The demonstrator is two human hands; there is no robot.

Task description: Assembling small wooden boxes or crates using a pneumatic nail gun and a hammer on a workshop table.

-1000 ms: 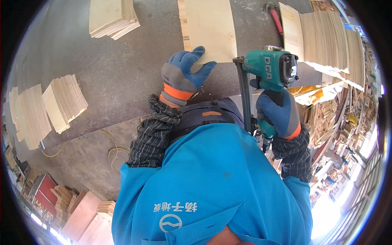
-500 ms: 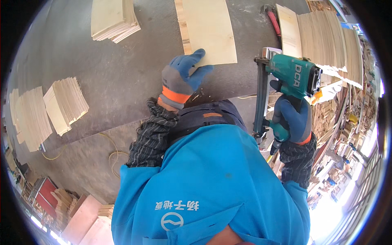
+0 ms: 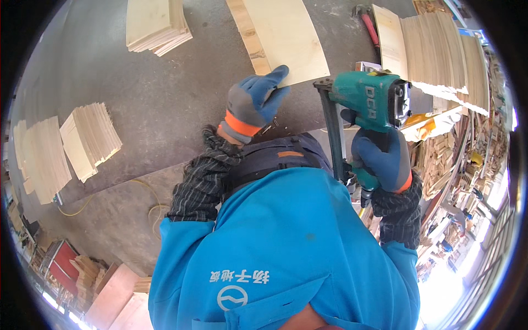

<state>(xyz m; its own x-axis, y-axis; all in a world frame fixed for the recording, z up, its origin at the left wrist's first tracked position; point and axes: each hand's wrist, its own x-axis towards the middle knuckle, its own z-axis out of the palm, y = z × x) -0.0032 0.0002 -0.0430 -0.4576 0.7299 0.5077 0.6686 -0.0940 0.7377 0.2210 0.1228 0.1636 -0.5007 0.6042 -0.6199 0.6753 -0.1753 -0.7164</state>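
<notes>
1. The pale panel point(image 3: 289, 41) lies flat on the grey desk point(image 3: 187, 99) in front of the person; a narrower knotty strip point(image 3: 248, 41) shows along its left edge.
2. The left hand point(image 3: 250, 104), in a blue and grey glove with an orange band, is at the panel's near left corner. Its fingers overlap the near edge, with the thumb set apart from them; I cannot tell whether they pinch the panel.
3. The right hand point(image 3: 385, 159), gloved alike, is to the right of the panel and nearer the person. Its fingers are wrapped around the handle of a green nail gun point(image 3: 366, 99).
4. The nail gun's head appears just beside the panel's near right corner, and its long dark magazine slants toward the person. How high it hangs over the desk cannot be told.
5. A red-handled tool point(image 3: 369, 28) lies to the right of the panel, and beyond it, farther right, is a row of thin boards point(image 3: 434, 52).
6. To the left of the panel is a board stack point(image 3: 157, 25); farther left and nearer the person are two slanted bundles point(image 3: 91, 140).
7. Small dark bits point(image 3: 269, 129) lie on the near side of the panel.
</notes>
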